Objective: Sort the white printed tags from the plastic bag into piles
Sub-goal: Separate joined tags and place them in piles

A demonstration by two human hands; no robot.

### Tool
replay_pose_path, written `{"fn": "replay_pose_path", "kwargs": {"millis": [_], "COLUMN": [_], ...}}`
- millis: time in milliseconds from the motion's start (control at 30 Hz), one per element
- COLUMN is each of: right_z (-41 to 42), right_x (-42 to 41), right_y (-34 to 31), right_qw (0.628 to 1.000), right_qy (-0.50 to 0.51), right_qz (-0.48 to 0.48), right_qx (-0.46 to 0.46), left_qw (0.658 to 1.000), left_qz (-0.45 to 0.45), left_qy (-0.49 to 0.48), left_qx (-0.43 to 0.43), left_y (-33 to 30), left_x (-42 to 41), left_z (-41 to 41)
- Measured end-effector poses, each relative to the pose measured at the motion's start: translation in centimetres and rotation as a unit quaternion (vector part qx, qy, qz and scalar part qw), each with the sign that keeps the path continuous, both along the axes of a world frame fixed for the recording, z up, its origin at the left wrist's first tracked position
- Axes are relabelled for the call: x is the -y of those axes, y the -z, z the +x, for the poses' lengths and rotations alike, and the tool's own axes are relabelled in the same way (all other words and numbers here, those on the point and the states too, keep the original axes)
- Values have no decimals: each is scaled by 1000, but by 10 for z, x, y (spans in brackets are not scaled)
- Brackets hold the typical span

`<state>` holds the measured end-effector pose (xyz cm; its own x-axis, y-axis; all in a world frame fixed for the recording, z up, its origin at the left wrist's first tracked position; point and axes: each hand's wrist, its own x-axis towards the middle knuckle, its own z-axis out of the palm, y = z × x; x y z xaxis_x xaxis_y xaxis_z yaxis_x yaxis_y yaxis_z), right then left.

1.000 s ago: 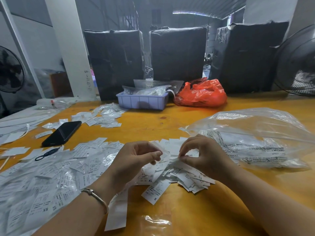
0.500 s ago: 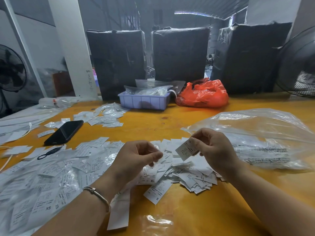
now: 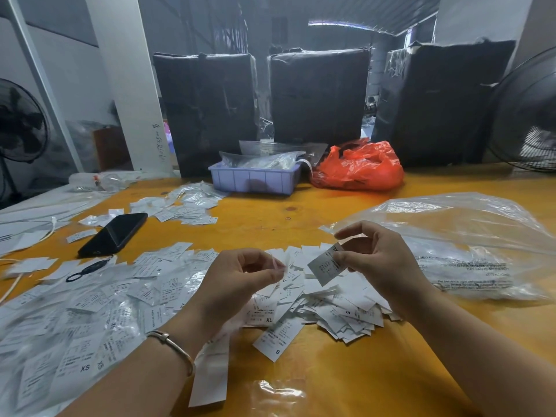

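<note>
A: Head view only. Right hand point(image 3: 383, 266) pinches one white tag point(image 3: 326, 264) between thumb and fingers point(image 3: 341, 264), held up above the loose heap of tags point(image 3: 337, 308) on the tabletop point(image 3: 376, 371). A second ago that hand was down in the heap; now the tag is lifted clear and turned toward the camera.

B: Left hand?

A: Left hand point(image 3: 240, 284) curled, thumb and fingertips pinched together near a thin white edge. Can't tell if it's really gripping a tag or just hovering by the heap. It has barely moved.

B: Where's the source?

A: Plastic bag point(image 3: 466, 236) lies to the right of the heap, just behind the right hand, with printed text on it. Whether tags remain inside, I can't tell. Spread of sorted tags point(image 3: 90, 311) to the left, XS readable on some. Smaller pile point(image 3: 186, 206) further back.

B: Meaning?

A: One tag singled out for reading; the size letters are too blurred to be sure. Likely next is dropping it on the matching pile. Heap is big, so sorting is far from done.

B: Clutter?

A: Black phone point(image 3: 114, 233), blue tray point(image 3: 255, 179), red bag point(image 3: 358, 167).
</note>
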<state>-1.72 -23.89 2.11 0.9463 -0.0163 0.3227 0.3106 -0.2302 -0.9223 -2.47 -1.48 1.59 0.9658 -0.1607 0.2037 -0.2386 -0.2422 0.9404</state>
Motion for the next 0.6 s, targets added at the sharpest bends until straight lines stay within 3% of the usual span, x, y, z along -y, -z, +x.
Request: {"fn": "replay_pose_path", "kwargs": {"millis": [133, 367, 600], "right_z": [-4, -6, -3], "right_x": [-2, -2, -2], "right_y": [-4, -4, -2], "right_qw": [1000, 1000, 999], "right_qy": [-14, -9, -43], "right_qz": [12, -14, 14], "right_qx": [-7, -5, -8], "left_qw": [999, 997, 998], "left_qz": [24, -25, -34], "left_qy": [-30, -43, -43], "left_qx": [18, 51, 31], "left_y": [0, 0, -2], "left_x": [-1, -2, -1], "left_z": [1, 2, 0]}}
